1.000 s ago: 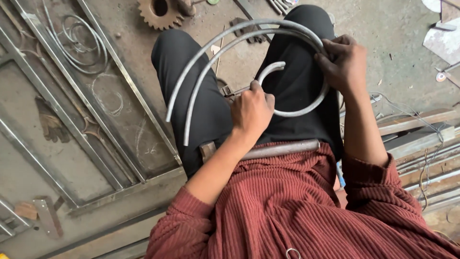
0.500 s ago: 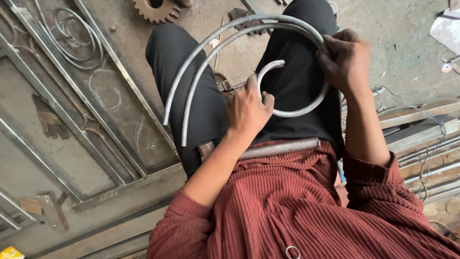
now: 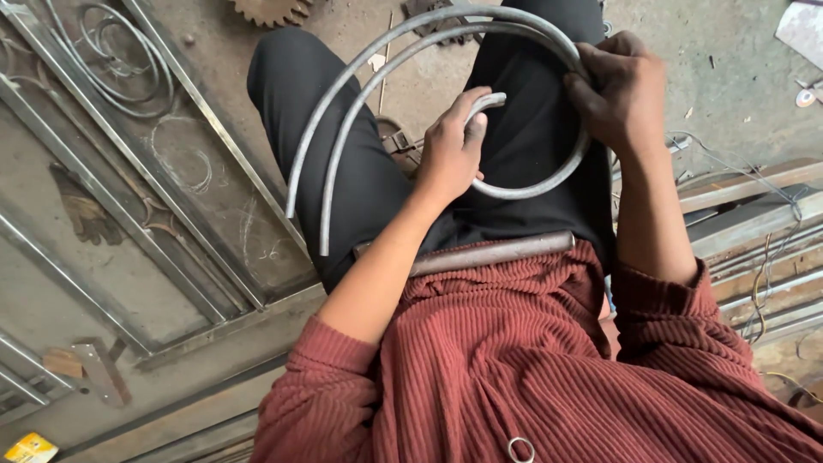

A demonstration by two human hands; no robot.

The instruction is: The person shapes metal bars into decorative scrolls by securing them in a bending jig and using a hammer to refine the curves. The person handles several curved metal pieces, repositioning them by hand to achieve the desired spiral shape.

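Observation:
Two grey metal rods bent into a spiral scroll lie across my lap over black trousers. My left hand grips the inner curled end of the scroll near its centre. At the upper right, my right hand is closed around the outer curve of both rods. The scroll's long tails sweep down to the left and end near my left thigh. I wear a ribbed maroon top.
A metal gate frame with welded scrollwork lies flat on the concrete floor at left. A toothed gear sits at the top. Steel bars and wires are stacked at right. A flat steel strip rests across my waist.
The view has shifted slightly. My left hand has slid up along the scroll's inner curl, and the scroll sits a little higher in the frame. My right hand keeps its grip.

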